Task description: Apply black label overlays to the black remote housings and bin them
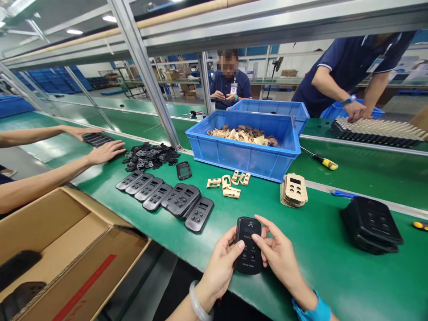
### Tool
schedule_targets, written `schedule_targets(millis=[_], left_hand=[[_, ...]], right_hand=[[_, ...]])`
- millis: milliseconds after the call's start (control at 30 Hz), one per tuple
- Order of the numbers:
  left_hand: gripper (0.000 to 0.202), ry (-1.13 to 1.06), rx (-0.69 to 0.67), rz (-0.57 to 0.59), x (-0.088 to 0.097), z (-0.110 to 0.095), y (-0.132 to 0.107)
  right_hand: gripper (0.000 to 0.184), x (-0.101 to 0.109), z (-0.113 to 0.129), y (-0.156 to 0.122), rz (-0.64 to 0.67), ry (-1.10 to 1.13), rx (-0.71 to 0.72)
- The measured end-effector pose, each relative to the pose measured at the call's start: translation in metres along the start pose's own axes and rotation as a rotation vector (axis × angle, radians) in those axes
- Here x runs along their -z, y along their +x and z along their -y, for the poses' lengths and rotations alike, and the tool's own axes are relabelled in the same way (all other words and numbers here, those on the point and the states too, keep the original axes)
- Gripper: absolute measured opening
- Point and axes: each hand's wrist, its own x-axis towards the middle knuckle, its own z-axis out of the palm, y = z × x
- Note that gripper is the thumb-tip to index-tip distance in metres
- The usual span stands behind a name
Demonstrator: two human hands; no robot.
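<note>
L hand (219, 264) & R hand (280, 256): grips closed on black panel (249, 244); sides part-covered, print unreadable.

Reaching in from the lower edge with both bare forearms, converging at centre. Clasping a black rectangular plastic keypad housing (248, 245) in the left grip (220, 263): thumb laid on its left front edge, fingers curled behind out of view, wrist bent slightly inward. Closing on the opposite side with the right grip (279, 254): back of hand up, index finger stretched along the upper right edge, thumb pressed on the front face, remaining fingers loosely curled. Wrists well apart, fingertips nearly meeting.
</note>
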Motion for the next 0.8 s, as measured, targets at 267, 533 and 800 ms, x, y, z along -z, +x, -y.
schedule_targets(millis=[267,533,800], left_hand=[[0.049,0.031,0.082,0.01,0.004,-0.004,0.001],[0.062,0.273,0.012,0.122,0.015,-0.003,0.001],[0.083,0.29,0.011,0.153,0.01,0.005,-0.001]], right_hand=[[0.054,0.002,0.001,0.001,0.099,-0.143,-0.04],[0.054,-0.002,-0.001,-0.003,0.054,-0.127,-0.046],[0.051,-0.003,-0.003,0.001,0.045,-0.049,-0.038]])
